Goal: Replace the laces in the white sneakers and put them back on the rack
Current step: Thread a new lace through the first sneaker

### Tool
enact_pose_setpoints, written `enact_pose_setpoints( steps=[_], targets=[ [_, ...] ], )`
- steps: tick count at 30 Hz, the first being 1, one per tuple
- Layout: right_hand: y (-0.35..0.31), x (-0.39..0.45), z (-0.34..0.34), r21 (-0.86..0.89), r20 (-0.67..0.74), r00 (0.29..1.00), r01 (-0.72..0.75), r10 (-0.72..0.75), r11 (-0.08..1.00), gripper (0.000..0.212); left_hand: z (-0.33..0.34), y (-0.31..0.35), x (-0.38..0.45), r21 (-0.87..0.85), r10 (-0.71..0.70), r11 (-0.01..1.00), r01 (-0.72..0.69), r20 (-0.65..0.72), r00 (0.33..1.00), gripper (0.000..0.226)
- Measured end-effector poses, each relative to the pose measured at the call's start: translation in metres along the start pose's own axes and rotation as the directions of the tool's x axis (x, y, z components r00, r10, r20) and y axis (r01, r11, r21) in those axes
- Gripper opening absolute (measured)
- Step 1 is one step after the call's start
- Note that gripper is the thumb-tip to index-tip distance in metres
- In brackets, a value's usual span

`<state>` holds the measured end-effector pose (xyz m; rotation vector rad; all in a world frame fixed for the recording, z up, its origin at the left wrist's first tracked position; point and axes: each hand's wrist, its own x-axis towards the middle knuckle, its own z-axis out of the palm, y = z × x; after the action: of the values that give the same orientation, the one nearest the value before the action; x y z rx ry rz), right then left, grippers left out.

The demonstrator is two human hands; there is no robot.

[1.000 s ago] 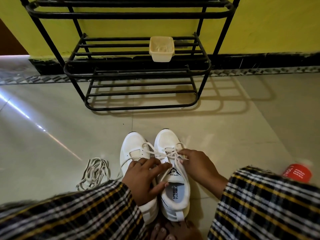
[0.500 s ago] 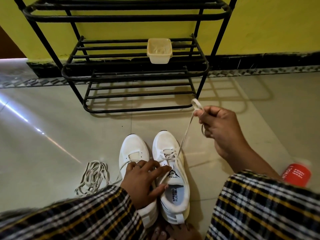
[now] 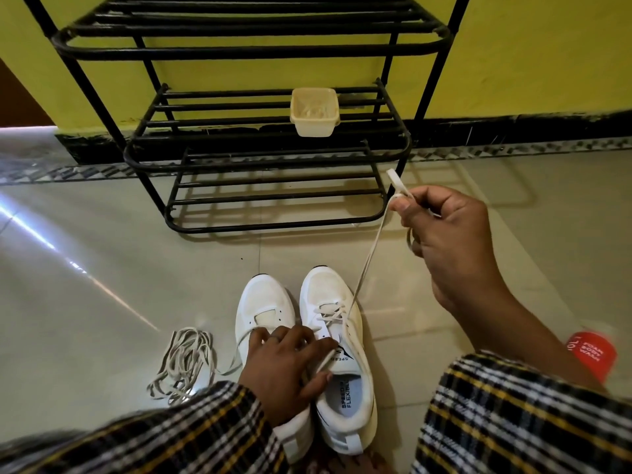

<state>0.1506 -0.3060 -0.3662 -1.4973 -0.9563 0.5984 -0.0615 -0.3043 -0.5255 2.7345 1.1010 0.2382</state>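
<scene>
— Tiled floor (image 3: 102,268), yellow wall behind: what did you log?

— Item one, black rack (image 3: 266,148), against the wall; a cream tub (image 3: 314,112) on its middle shelf. Item two, white sneakers (image 3: 301,336), side by side mid-floor, near the rack's front edge.

— Progress?

— I judged it midway. My right hand (image 3: 448,241) pinched a lace (image 3: 366,261) pulled taut from the right sneaker, partly laced. My left hand (image 3: 287,367) gripped its collar. The left sneaker's eyelets looked mostly bare; loose laces (image 3: 184,360) lay beside it.

— Hidden?

— Both heels, behind plaid sleeves; a red bottle (image 3: 590,354), blurred.
</scene>
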Motion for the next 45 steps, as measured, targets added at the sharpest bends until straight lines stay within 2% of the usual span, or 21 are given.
enact_pose_setpoints(
  steps=[3, 6, 9, 11, 13, 15, 17, 21, 23, 25, 26, 29, 34, 43, 45],
  targets=[
    [0.002, 0.005, -0.002, -0.280, 0.135, 0.989, -0.014, 0.054, 0.960, 0.014, -0.001, 0.002, 0.002, 0.015, 0.012, 1.000, -0.012, -0.005, 1.000, 0.038],
    [0.015, 0.007, -0.007, -0.623, 0.212, 0.954, -0.036, 0.212, 0.782, 0.021, -0.003, 0.004, 0.002, 0.002, -0.010, 1.000, 0.010, -0.013, 1.000, 0.039],
    [0.032, 0.000, -0.007, -0.794, 0.203, 0.947, 0.011, 0.248, 0.608, 0.046, -0.007, 0.008, 0.004, -0.007, -0.077, 0.997, 0.077, -0.003, 0.997, 0.036],
    [0.040, -0.004, -0.007, -0.835, 0.192, 0.954, 0.035, 0.232, 0.548, 0.052, -0.014, 0.012, 0.008, -0.017, -0.154, 0.988, 0.156, 0.078, 0.985, 0.042],
    [0.047, -0.007, -0.008, -0.849, 0.196, 0.957, 0.057, 0.213, 0.526, 0.045, -0.019, 0.015, 0.011, -0.009, -0.215, 0.976, 0.218, 0.136, 0.967, 0.048],
    [0.051, -0.009, -0.008, -0.853, 0.211, 0.958, 0.085, 0.191, 0.516, 0.030, -0.022, 0.016, 0.017, -0.066, -0.283, 0.953, 0.296, 0.160, 0.946, 0.042],
    [0.054, -0.009, -0.008, -0.818, 0.228, 0.951, 0.072, 0.207, 0.571, 0.019, -0.023, 0.017, 0.022, -0.166, -0.351, 0.907, 0.388, 0.214, 0.912, 0.042],
    [0.065, -0.020, 0.007, -0.591, 0.222, 0.928, -0.116, 0.299, 0.798, 0.018, -0.025, 0.013, 0.030, -0.330, -0.415, 0.801, 0.500, 0.298, 0.860, 0.039],
    [0.075, -0.029, 0.018, -0.381, 0.264, 0.882, -0.278, 0.392, 0.882, 0.016, -0.025, 0.009, 0.031, -0.435, -0.426, 0.714, 0.549, 0.353, 0.833, 0.045],
    [0.087, -0.037, 0.029, -0.201, 0.295, 0.807, -0.471, 0.511, 0.859, 0.017, -0.024, 0.004, 0.030, -0.518, -0.416, 0.641, 0.567, 0.387, 0.823, 0.047],
    [0.094, -0.039, 0.033, -0.174, 0.286, 0.789, -0.515, 0.543, 0.839, 0.020, -0.025, 0.002, 0.029, -0.542, -0.405, 0.619, 0.568, 0.399, 0.822, 0.045],
    [0.109, -0.044, 0.045, -0.224, 0.225, 0.790, -0.528, 0.571, 0.819, 0.027, -0.028, 0.001, 0.027, -0.589, -0.380, 0.572, 0.571, 0.427, 0.821, 0.044],
    [0.114, -0.052, 0.058, -0.377, 0.225, 0.827, -0.414, 0.516, 0.828, 0.031, -0.029, 0.006, 0.020, -0.612, -0.395, 0.554, 0.564, 0.403, 0.825, 0.043],
    [0.121, -0.057, 0.066, -0.399, 0.151, 0.873, -0.375, 0.463, 0.837, 0.033, -0.025, 0.003, 0.017, -0.632, -0.379, 0.546, 0.550, 0.398, 0.835, 0.046],
    [0.122, -0.057, 0.068, -0.419, 0.177, 0.874, -0.349, 0.453, 0.838, 0.032, -0.023, 0.002, 0.016, -0.641, -0.360, 0.556, 0.528, 0.387, 0.849, 0.045]
  ],
)
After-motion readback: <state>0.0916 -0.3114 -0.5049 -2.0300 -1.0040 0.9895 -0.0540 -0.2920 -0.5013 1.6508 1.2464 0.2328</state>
